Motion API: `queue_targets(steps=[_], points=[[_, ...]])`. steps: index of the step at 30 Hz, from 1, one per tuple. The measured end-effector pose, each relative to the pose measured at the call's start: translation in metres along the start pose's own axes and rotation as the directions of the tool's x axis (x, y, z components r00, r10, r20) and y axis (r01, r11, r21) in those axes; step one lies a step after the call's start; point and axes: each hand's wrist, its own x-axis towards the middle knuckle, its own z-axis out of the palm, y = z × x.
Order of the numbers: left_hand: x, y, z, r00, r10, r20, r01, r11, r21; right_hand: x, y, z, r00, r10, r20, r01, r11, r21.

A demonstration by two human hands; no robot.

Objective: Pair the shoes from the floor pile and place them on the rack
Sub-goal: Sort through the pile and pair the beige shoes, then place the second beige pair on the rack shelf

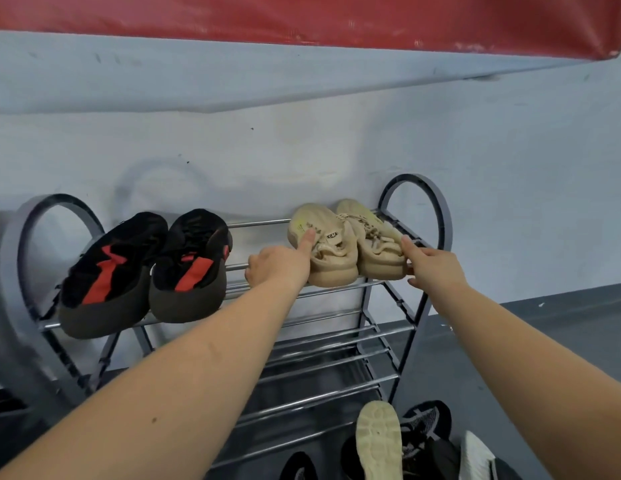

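A beige pair stands on the right of the top shelf of the metal shoe rack [260,223]. My left hand [278,268] presses its stretched index finger onto the left beige shoe [328,251], with the other fingers curled and holding nothing. My right hand [432,268] grips the outer side of the right beige shoe [375,244], thumb on top and fingers below. A black and red pair [146,271] sits on the left of the same shelf. The floor pile [406,441] lies at the bottom right, with a cream sole facing up among black and grey shoes.
The rack stands against a pale wall with a red band [302,15] above. Its lower shelves [319,382] are bare bars. Curved end frames rise at both sides of the rack. Grey floor [562,320] stretches to the right.
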Motion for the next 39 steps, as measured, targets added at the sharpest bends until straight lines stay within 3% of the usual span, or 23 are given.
queue_targets(steps=[4,8,11,14,16,18,22,25,29,34,39], points=[[-0.005,0.005,-0.003,0.998,-0.043,0.045,0.043,0.999,0.014,-0.006,-0.001,-0.005,0.989,0.094,0.117,-0.087,0.994,-0.069],[-0.019,0.0,-0.008,0.996,0.025,0.09,-0.024,1.0,-0.019,-0.026,-0.001,-0.006,0.971,0.017,0.237,0.031,0.979,-0.201],[-0.038,-0.013,-0.014,0.984,0.178,0.007,-0.178,0.983,-0.051,-0.049,0.001,-0.004,0.969,-0.044,0.243,0.122,0.94,-0.318],[-0.068,-0.031,-0.026,0.884,0.458,-0.097,-0.455,0.889,0.053,-0.075,0.007,0.003,0.971,-0.109,0.212,0.209,0.818,-0.537],[-0.086,-0.052,-0.031,0.783,0.62,-0.044,-0.604,0.777,0.177,-0.097,0.012,0.011,0.959,-0.165,0.231,0.279,0.696,-0.661],[-0.102,-0.079,-0.029,0.721,0.688,0.078,-0.675,0.673,0.301,-0.121,0.019,0.021,0.941,-0.169,0.294,0.335,0.596,-0.729],[-0.124,-0.14,-0.014,0.712,0.652,0.26,-0.692,0.59,0.416,-0.163,0.055,0.049,0.905,-0.061,0.421,0.399,0.464,-0.791],[-0.132,-0.186,0.005,0.754,0.566,0.334,-0.655,0.605,0.453,-0.19,0.088,0.07,0.865,-0.016,0.502,0.479,0.327,-0.815],[-0.141,-0.213,0.029,0.803,0.414,0.43,-0.585,0.688,0.43,-0.218,0.133,0.088,0.83,0.059,0.555,0.531,0.221,-0.818],[-0.15,-0.223,0.046,0.753,0.401,0.522,-0.647,0.597,0.475,-0.231,0.165,0.09,0.813,0.188,0.551,0.514,0.21,-0.831],[-0.156,-0.222,0.055,0.734,0.382,0.561,-0.662,0.584,0.47,-0.232,0.171,0.084,0.816,0.191,0.546,0.513,0.198,-0.835]])
